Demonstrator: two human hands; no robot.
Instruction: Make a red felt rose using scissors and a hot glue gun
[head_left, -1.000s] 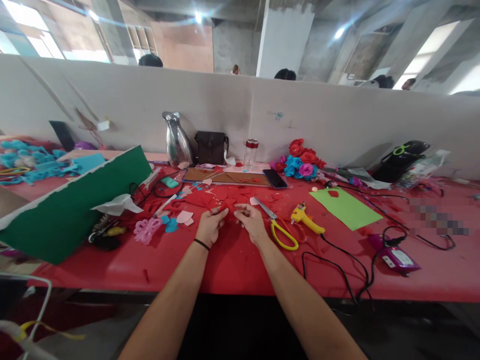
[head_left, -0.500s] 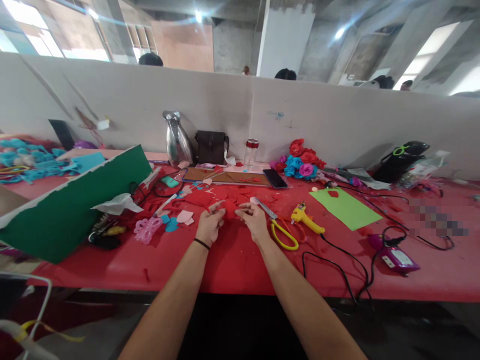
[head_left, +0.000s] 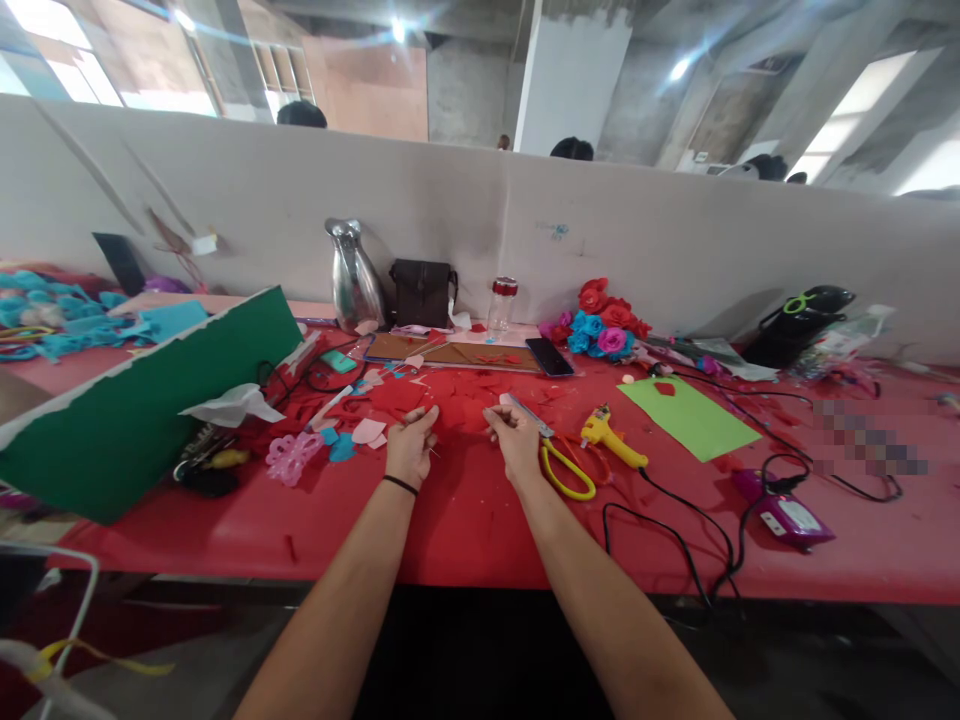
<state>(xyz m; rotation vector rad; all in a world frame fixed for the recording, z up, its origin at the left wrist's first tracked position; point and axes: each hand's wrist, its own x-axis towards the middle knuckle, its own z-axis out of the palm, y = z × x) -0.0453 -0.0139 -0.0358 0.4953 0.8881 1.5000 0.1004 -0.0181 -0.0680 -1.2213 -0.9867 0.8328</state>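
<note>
My left hand, with a black band at the wrist, is closed above the red table; a thin wire-like tip shows below its fingers, mostly hidden. Fingertips of my right hand pinch the edge of a red paper piece, which blends into the red tabletop. A gap separates the two hands. Just right of my right hand lie yellow-handled scissors, blades pointing away from me. Beyond them rests a yellow glue gun. Pink and blue paper petals lie left of my left hand.
A green board leans at left, near a pink cut-out. Behind stand a metal jug, a glass jar and paper roses. Light green paper, black cords and a purple power box lie right.
My hands have moved apart: the left has shifted left and a little toward me, the right slightly to the right. Red paper stays at my right fingertips.
</note>
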